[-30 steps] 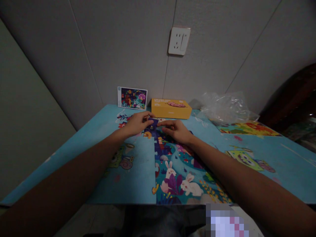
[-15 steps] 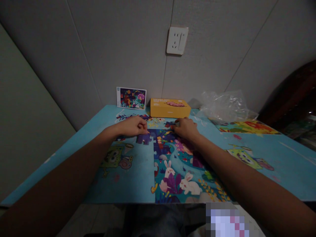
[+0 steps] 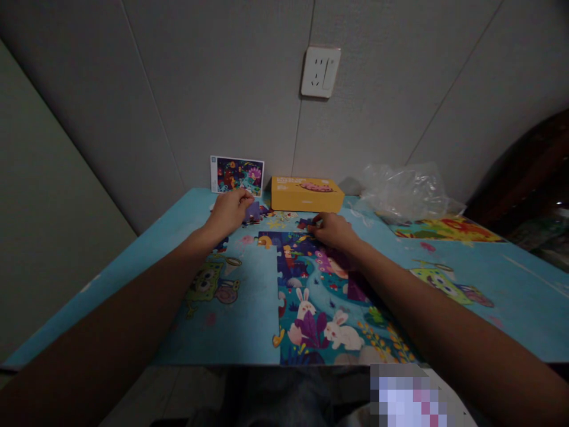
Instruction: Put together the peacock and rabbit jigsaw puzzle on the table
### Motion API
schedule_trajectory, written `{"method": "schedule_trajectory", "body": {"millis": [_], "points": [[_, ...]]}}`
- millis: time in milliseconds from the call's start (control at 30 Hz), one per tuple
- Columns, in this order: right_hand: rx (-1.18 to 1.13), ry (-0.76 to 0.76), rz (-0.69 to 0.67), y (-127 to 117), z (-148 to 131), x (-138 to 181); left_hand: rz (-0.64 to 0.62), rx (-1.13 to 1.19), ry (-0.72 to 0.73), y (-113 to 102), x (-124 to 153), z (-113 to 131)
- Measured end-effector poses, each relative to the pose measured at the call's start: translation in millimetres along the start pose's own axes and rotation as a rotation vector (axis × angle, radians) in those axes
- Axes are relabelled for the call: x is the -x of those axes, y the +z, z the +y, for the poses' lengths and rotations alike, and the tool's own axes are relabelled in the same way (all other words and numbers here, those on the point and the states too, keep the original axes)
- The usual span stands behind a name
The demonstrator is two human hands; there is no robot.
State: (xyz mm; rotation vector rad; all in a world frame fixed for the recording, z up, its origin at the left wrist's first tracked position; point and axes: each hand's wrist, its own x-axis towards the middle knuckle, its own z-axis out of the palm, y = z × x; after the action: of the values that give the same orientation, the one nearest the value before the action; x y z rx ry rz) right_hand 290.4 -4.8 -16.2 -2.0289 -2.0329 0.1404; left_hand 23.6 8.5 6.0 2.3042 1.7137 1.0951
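A partly joined jigsaw puzzle with white rabbits and purple plants lies on the blue cartoon-printed table cover. My left hand is closed on a dark purple puzzle piece, lifted near several loose pieces at the far side. My right hand rests curled on the puzzle's far edge, its fingers pressed on a dark piece there.
A puzzle reference picture leans on the grey wall. Beside it lies a yellow box, then a crumpled clear plastic bag. A wall socket is above. A dark wooden piece of furniture stands at right.
My left hand has carried the purple piece from the puzzle's top-left corner away toward the far left near the picture. My right hand moved to the puzzle's far edge and stays there.
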Motion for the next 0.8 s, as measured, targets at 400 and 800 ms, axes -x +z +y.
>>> {"method": "schedule_trajectory", "body": {"millis": [400, 800], "points": [[-0.518, -0.218, 0.221, -3, -7, 3, -0.107, 0.179, 0.068, 19, 5, 2], [-1.007, -0.286, -0.084, 12, -32, 28, -0.292, 0.409, 0.180, 14, 15, 21]]}}
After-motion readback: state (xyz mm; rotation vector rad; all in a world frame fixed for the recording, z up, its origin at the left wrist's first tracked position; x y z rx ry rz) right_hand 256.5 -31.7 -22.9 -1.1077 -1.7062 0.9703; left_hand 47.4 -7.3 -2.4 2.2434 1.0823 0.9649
